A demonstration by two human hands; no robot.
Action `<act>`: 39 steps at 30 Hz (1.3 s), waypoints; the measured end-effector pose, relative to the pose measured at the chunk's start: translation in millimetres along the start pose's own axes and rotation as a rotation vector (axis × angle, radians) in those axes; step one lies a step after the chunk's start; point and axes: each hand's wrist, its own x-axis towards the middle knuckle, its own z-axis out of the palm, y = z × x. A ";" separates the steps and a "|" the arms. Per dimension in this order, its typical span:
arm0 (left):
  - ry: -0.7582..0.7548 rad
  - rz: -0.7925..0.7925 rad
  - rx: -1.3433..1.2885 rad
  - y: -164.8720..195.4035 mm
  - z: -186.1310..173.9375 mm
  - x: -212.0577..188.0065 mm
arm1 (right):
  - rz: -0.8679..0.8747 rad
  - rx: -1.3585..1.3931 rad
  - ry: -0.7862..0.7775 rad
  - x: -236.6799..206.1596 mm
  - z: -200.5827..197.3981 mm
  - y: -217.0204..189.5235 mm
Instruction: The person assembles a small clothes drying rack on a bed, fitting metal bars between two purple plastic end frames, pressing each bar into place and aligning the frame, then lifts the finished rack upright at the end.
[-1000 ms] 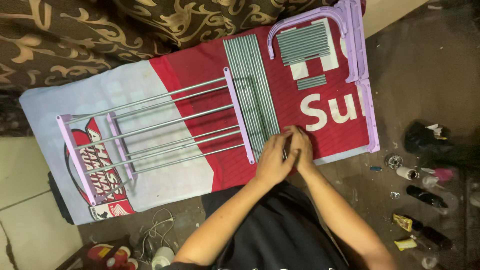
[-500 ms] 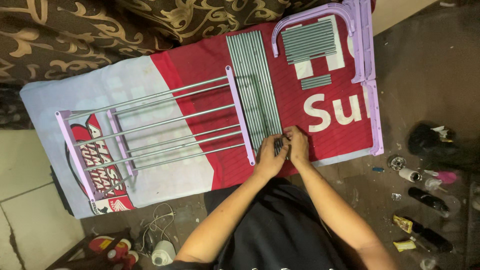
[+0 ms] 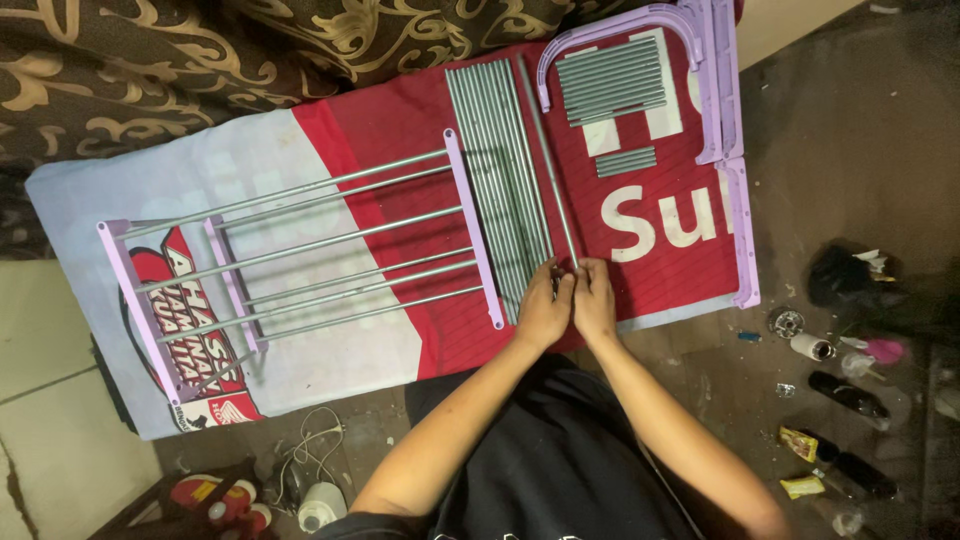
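**Rod gripped at its near end**

Rod [image 3: 548,165], thin and grey, slants over the red banner [image 3: 400,130] from our fingers up toward the curved lilac frame [image 3: 620,22]. We pinch its near end between both hands: left hand [image 3: 545,312] and right hand [image 3: 595,305] sit side by side, fingers closed around the tip. Holding it there likely lets us steer the long length.

Beside it lies a bundle of rods [image 3: 495,170], packed parallel, seemingly sorted by length. Short rods [image 3: 612,82] sit stacked inside the curved frame. To the left, a half-built rack [image 3: 300,250] has grey bars fixed between lilac rails.

The banner is red with big white letters at right and pale blue at left, with a round red-and-white emblem near its corner. It seems spread to keep parts off the dark floor [image 3: 850,130]. Small bottles [image 3: 850,395] and yellow sachets [image 3: 800,487] lie scattered at right.
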 end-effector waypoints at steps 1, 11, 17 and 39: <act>-0.006 -0.008 -0.028 5.5 1.8 2.2 | 0.033 -0.006 0.007 -6.1 -3.8 -4.2; -0.078 0.190 -0.290 123.9 -32.5 -11.5 | -0.105 0.325 -0.122 -59.2 -42.4 -64.3; -0.140 0.186 -0.460 179.4 -80.4 -18.4 | -0.438 0.453 -0.157 -79.4 -31.3 -62.9; 0.526 0.368 -1.322 154.8 -355.6 -47.1 | -0.674 -0.241 -0.346 -97.7 -59.7 -175.3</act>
